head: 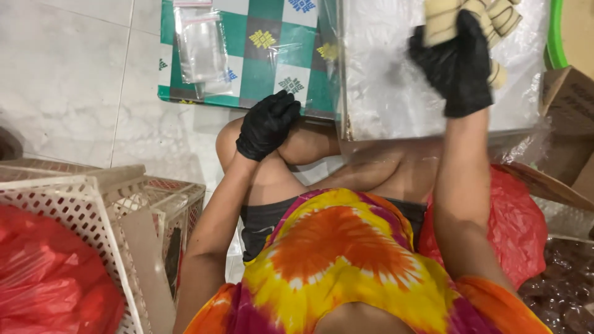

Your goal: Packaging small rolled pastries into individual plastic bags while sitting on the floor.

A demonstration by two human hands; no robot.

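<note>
Up top, right grip [461, 62] w/ striped sticks [442, 18]

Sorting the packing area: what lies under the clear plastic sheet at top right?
Under the clear plastic sheet, only a pale surface shows. On top, the black-gloved right hand grips cream striped pieces. Anything deeper is hidden.

White tiled floor [68, 80] carries a green checkered mat [260, 62] (small clear bags [201, 46] lying on it), a clear plastic sheet [396, 93], and white perforated baskets [80, 216] at left
</note>
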